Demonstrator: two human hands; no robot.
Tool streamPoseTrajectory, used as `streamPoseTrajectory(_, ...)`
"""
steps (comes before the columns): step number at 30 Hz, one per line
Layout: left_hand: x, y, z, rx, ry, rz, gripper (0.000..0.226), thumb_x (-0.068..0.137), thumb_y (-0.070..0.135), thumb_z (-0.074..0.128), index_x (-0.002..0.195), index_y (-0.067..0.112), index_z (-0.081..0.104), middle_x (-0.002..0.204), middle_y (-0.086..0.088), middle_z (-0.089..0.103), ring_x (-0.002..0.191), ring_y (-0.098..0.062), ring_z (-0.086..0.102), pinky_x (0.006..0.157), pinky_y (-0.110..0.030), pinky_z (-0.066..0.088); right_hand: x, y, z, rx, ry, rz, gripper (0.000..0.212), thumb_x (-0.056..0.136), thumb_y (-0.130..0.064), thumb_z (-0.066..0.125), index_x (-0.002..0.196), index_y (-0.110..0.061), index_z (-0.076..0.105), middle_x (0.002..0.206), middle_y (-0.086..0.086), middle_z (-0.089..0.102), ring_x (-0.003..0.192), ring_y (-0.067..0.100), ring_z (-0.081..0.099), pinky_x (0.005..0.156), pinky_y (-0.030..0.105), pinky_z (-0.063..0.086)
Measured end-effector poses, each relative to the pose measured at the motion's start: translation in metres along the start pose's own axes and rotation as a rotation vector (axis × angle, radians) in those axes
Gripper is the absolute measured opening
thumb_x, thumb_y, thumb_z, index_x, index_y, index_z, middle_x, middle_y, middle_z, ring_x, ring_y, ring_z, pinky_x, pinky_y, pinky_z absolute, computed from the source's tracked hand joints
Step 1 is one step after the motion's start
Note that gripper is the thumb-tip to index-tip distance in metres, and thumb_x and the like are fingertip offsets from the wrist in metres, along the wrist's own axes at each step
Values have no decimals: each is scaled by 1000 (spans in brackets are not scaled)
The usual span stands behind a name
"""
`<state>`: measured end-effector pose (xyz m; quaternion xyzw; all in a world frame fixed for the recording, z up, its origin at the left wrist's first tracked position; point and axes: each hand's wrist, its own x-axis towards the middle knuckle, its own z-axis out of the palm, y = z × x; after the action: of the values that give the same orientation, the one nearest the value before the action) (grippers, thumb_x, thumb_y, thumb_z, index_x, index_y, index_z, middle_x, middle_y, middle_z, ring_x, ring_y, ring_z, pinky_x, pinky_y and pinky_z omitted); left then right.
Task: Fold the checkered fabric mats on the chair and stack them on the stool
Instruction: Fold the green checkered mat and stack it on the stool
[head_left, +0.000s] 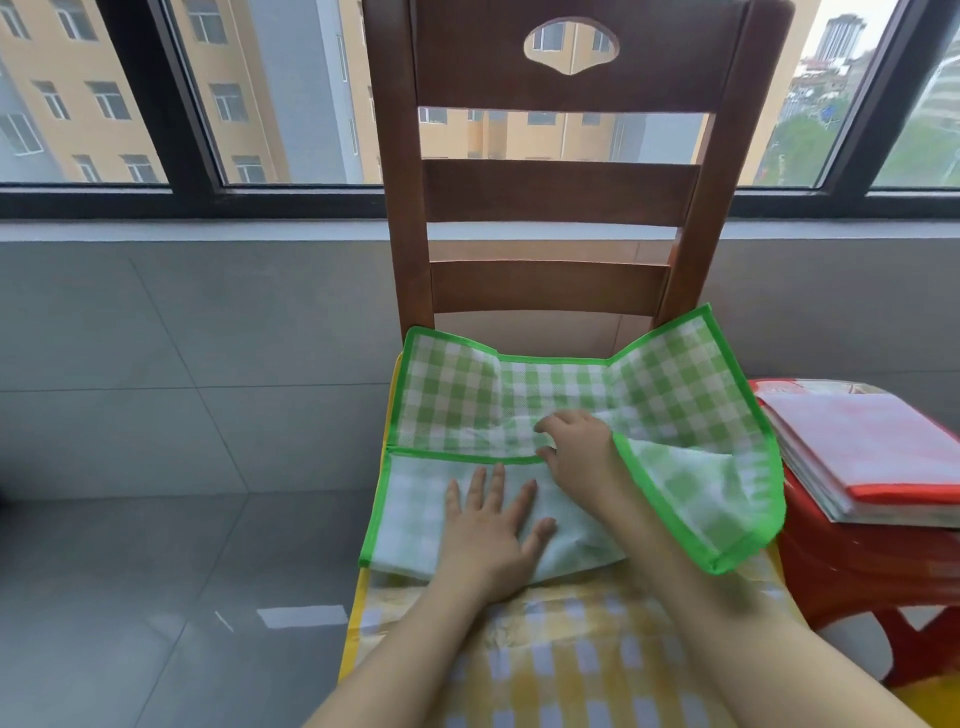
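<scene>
Lying half-folded across the seat of a wooden chair (561, 182) at the centre of the frame, a green checkered mat (670, 395) had its near-left portion doubled over, pale underside up, while its right side rose and curled over the person's right forearm. Its far right corner stood propped against the chair's back post. Beneath it, a yellow checkered mat (571, 654) covered the seat and ran down to the bottom edge of the frame.

At the right edge of the frame a red plastic stool (852, 571) stood just beside the chair, carrying a stack of folded mats (872, 457) whose top piece was pale red check with a red border. Behind the chair, a grey tiled wall ran up to a ledge under a dark-framed window (218, 104) across the top of the frame, with apartment blocks beyond. Grey floor tiles filled the lower left.

The left hand (493, 530) lay flat, fingers straight and spread, pressing down the folded flap at lower centre. The right hand (576, 447), just above and to its right, had its fingers curled onto the mat near the fold line; whether they pinched the cloth could not be told. The two hands were close together but not touching.
</scene>
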<state>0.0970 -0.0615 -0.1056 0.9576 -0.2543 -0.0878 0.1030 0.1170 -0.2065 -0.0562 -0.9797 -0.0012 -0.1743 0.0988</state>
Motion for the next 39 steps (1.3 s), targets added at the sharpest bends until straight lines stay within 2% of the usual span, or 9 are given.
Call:
streamPoseTrajectory(6,-1,1,-1,48,-28,-34,65,91,65,13,149,38,3,160,-5,-8,146,-23,-14,116,-51,-11,-25,-13,-60,-162,242,-363,38,53,-7,84,89,-16,73,105,5,71,100,26,67,86,37,51)
streamPoseTrajectory(12,2,11,-15,16,-55,-44,63,95,59,17,150,29,17,160,-9,4,147,-24,1,118,-43,-1,-74,33,-96,-386,329,-50,45,42,-30,92,81,-17,74,93,6,72,94,30,65,94,41,30)
streamPoseTrajectory(17,22,30,-22,-157,-95,-118,78,94,58,8,126,4,55,138,-17,48,134,-30,33,113,-39,23,-109,74,-100,-432,441,243,44,75,-49,65,113,-26,65,131,14,53,122,31,36,108,50,15)
streamPoseTrajectory(20,23,41,-10,-159,-48,-176,81,92,62,10,138,3,41,150,-18,33,141,-28,22,117,-39,13,-116,91,-96,-287,462,335,50,90,-57,30,130,-31,47,144,15,28,131,35,25,110,53,9)
streamPoseTrajectory(23,14,47,2,-176,61,-211,75,94,61,16,146,8,27,158,-9,15,147,-22,8,119,-38,4,-116,96,-92,294,509,438,43,97,-36,40,139,-35,35,149,15,12,133,21,15,111,45,21)
streamPoseTrajectory(26,13,47,7,-173,104,-214,73,94,59,16,148,11,23,159,-6,12,147,-19,5,119,-37,2,-107,89,-85,626,545,475,57,98,-15,42,143,-36,14,150,1,25,135,13,26,97,18,27)
streamPoseTrajectory(30,13,46,8,-180,107,-206,73,94,59,15,151,15,8,160,-4,6,147,-19,2,119,-36,0,-90,82,-70,950,616,916,44,99,-20,39,142,-19,29,131,16,54,117,36,53,78,28,35)
streamPoseTrajectory(34,14,43,8,-171,82,-186,70,94,58,14,152,20,1,160,-3,2,148,-18,-2,119,-36,-2,-83,86,-64,857,550,984,30,98,-33,41,91,-8,56,92,17,64,90,32,57,68,29,32)
streamPoseTrajectory(39,14,23,9,-155,52,-127,69,95,57,13,151,22,-5,160,0,-1,147,-16,-4,119,-36,-4,-88,112,-85,685,605,870,28,98,-25,44,82,-5,56,78,16,59,79,30,52,65,29,30)
